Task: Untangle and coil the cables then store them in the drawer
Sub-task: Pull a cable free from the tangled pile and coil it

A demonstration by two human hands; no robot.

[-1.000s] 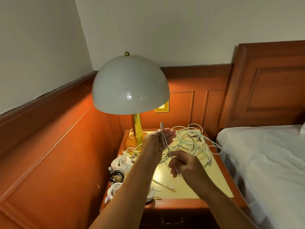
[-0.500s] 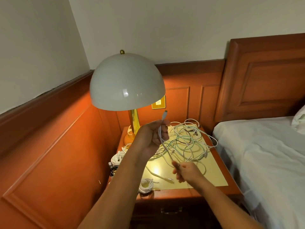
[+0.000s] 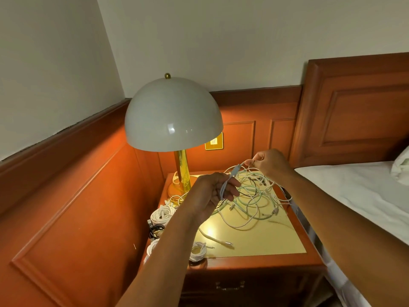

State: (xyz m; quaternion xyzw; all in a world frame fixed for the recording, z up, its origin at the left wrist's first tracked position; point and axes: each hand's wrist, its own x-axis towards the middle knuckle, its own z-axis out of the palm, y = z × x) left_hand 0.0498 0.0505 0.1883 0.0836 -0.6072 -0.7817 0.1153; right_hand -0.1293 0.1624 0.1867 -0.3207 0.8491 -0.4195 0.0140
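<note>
Pale grey cable (image 3: 224,189) held up over yellow-topped wooden worktop (image 3: 265,238).
Loops gripped in curled left hand (image 3: 212,191); its strand pinched by right hand (image 3: 269,161). Tangled white and green cables (image 3: 254,196) lie beneath; coiled white cables (image 3: 162,214) beside dome lamp (image 3: 173,114).

The setting was a bedroom, possibly in a hotel. A bed with a white sheet (image 3: 354,191) and a white pillow (image 3: 401,167) stood on the right against a tall panelled reddish-brown wooden headboard (image 3: 358,111). Matching wooden wainscot panelling (image 3: 73,196) ran along the lower half of plain cream walls (image 3: 221,36). Beside the bed stood a wooden nightstand with a glossy yellow worktop (image 3: 265,238) and a front drawer with a metal handle (image 3: 230,285). A lit lamp with a white dome shade and brass stem (image 3: 173,116) stood on it, below a brass-coloured wall switch plate (image 3: 213,141).
</note>
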